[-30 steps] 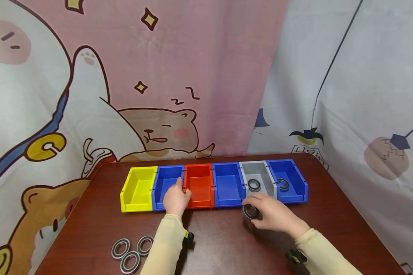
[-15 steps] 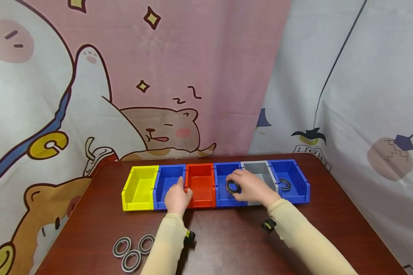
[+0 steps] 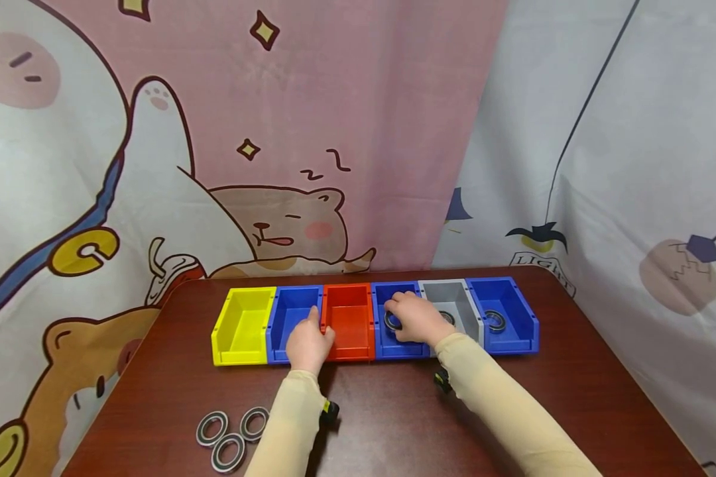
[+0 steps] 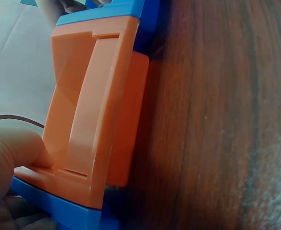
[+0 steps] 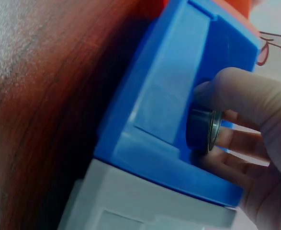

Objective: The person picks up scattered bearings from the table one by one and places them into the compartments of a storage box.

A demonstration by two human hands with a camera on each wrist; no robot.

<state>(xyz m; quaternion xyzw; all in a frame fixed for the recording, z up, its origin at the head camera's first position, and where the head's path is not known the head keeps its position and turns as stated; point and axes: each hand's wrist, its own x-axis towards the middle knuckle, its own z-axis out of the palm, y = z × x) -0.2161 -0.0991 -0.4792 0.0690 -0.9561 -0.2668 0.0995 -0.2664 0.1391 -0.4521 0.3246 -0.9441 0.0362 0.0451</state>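
Note:
In the head view my right hand [image 3: 420,319] holds a ball bearing [image 3: 389,322] inside the blue bin [image 3: 397,348] right of the red one. The right wrist view shows the bearing [image 5: 198,132] on edge between thumb and fingers, near the bin's front wall. My left hand [image 3: 309,343] straddles the edge between the red bin [image 3: 349,331] and the left blue bin [image 3: 286,318]. Its thumb lies inside the red bin, its other fingers on the blue side, pinching the walls. The index finger extends forward along the edge.
Three bearings [image 3: 228,453] lie on the brown table [image 3: 382,424] at the front left. A yellow bin [image 3: 242,328] ends the row at left. The grey bin [image 3: 462,301] and the far-right blue bin [image 3: 507,298] each contain a bearing. A printed curtain [image 3: 406,132] hangs behind.
My right hand has carried the bearing leftward from in front of the grey bin into the blue bin beside it and lowered it. My left hand has stayed at the same edge.

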